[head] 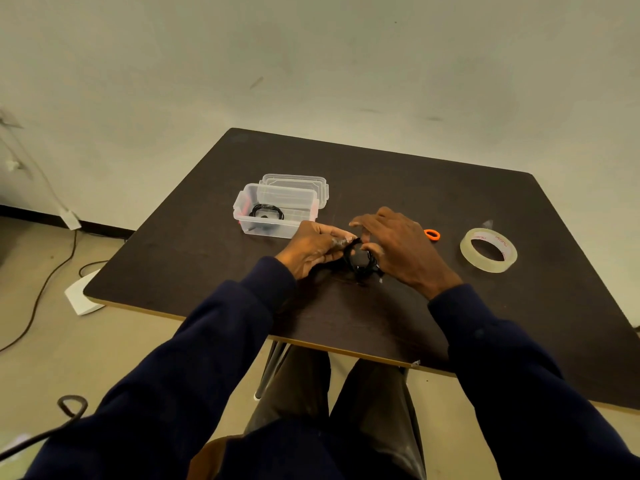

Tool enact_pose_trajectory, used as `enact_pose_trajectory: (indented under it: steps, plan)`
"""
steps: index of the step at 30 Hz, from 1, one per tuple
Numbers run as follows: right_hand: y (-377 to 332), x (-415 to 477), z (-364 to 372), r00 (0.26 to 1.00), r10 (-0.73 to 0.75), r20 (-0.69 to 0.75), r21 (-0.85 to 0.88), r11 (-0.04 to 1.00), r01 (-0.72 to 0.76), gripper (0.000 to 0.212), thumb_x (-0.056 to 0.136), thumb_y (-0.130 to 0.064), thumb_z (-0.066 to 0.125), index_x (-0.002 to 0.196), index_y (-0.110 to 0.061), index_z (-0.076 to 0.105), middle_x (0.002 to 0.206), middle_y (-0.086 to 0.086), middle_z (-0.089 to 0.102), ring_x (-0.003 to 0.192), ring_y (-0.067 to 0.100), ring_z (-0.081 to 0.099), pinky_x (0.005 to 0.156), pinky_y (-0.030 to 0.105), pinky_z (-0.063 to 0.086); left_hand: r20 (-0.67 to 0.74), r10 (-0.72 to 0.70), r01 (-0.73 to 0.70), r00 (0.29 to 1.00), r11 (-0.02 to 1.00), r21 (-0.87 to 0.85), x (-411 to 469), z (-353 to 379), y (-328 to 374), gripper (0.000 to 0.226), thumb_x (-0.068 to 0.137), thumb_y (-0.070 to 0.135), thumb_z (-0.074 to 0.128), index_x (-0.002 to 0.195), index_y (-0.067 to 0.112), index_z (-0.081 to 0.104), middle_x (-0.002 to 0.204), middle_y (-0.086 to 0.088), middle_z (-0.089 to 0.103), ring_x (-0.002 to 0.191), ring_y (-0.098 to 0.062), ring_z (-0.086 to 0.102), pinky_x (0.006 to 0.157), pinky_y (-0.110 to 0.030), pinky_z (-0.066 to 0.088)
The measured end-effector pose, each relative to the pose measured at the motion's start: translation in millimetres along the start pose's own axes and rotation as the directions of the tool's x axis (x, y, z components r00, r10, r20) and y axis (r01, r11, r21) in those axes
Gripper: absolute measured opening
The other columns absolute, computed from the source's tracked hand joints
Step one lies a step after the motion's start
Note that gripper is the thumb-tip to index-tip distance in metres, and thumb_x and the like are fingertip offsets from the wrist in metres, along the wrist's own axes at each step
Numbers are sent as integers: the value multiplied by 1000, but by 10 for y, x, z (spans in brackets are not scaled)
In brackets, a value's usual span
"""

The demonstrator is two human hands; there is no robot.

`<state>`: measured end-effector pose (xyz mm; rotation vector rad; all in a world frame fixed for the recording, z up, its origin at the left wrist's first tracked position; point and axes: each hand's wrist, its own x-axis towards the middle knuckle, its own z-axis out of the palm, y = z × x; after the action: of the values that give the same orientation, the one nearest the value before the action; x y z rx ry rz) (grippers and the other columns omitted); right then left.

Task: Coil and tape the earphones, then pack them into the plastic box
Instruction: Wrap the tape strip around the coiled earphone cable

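Person sits at a dark table (pixel 381 323), both hands mid-table on a black earphone coil (pixel 358 261). L hand (pixel 311 249) pinches the coil's top-left edge between thumb & fingertips. There's a pale bit at those tips, poss. tape, can't tell. R hand (pixel 398 247) grips the coil's right side w/ thumb & lower fingers, its upper fingers lifted and spread over it. The coil stands about upright, its bottom at or just above the tabletop.

The clear box (pixel 277 227) sits open just beyond the L hand, w/ a 2nd coil (pixel 266 212) lying flat inside. The lid (pixel 294 183) leans behind the box, touching it. A tape roll (pixel 485 264) lies flat, well right of the R hand. An orange loop (pixel 432 234) pokes out behind the R hand, prob. a scissor handle.
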<state>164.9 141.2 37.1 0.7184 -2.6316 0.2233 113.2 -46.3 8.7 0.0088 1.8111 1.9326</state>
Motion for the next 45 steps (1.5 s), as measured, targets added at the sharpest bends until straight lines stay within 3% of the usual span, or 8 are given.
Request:
enact_pose_trajectory:
  steps: [13, 19, 25, 31, 35, 39, 45]
  plan:
    - [93, 37, 73, 999, 20, -38, -27, 999, -21, 57, 80, -8, 83, 133, -8, 61, 111, 18, 67, 94, 32, 67, 73, 43, 59, 121, 39, -40, 992, 999, 7, -54, 58, 29, 17, 90, -7, 69, 100, 4, 77, 92, -9, 77, 86, -12, 71, 80, -22, 59]
    - [105, 25, 108, 998, 32, -59, -14, 999, -33, 51, 83, -10, 80, 130, -8, 60, 125, 14, 61, 109, 29, 63, 76, 40, 60, 58, 90, -96, 994, 990, 102, -31, 76, -30, 19, 85, -8, 75, 93, 8, 80, 86, -8, 79, 84, -16, 71, 78, -26, 58]
    - [128, -39, 211, 987, 62, -147, -67, 995, -73, 26, 85, -8, 79, 107, -6, 66, 111, 14, 62, 98, 27, 60, 70, 39, 59, 12, 37, -37, 999, 999, 39, -43, 98, 10, 14, 87, 0, 76, 90, 13, 83, 96, -15, 79, 89, -22, 62, 74, -27, 52]
    - [75, -101, 262, 960, 70, -272, -39, 996, -84, 25, 88, -9, 78, 106, -6, 61, 105, 15, 60, 90, 26, 58, 70, 34, 53, 9, 29, -29, 1000, 998, 47, -51, 101, 35, 13, 88, 0, 75, 97, 7, 81, 88, -9, 78, 79, -15, 64, 70, -23, 54]
    - [121, -103, 295, 972, 11, -235, -93, 995, -34, 12, 92, -7, 72, 102, -6, 68, 100, 13, 63, 88, 25, 57, 70, 39, 52, 9, 37, -37, 999, 997, 63, -36, 94, 39, 16, 88, -2, 75, 93, 12, 81, 87, -6, 79, 87, -18, 67, 73, -25, 55]
    - [138, -129, 321, 981, 17, -195, -63, 998, -30, 20, 89, -1, 73, 108, -5, 74, 103, 13, 69, 92, 27, 63, 74, 37, 56, 29, 54, -56, 998, 997, 60, -42, 83, 36, 21, 87, -5, 75, 100, 10, 80, 90, -3, 80, 86, -12, 72, 67, -20, 56]
    - [142, -138, 345, 985, 102, -141, 34, 995, -98, 21, 91, -13, 75, 111, -7, 74, 102, 11, 73, 92, 26, 65, 73, 39, 58, -40, 66, -67, 997, 998, -15, -103, 74, 73, 39, 83, -8, 78, 120, -1, 65, 95, -13, 78, 72, -11, 76, 59, -20, 59]
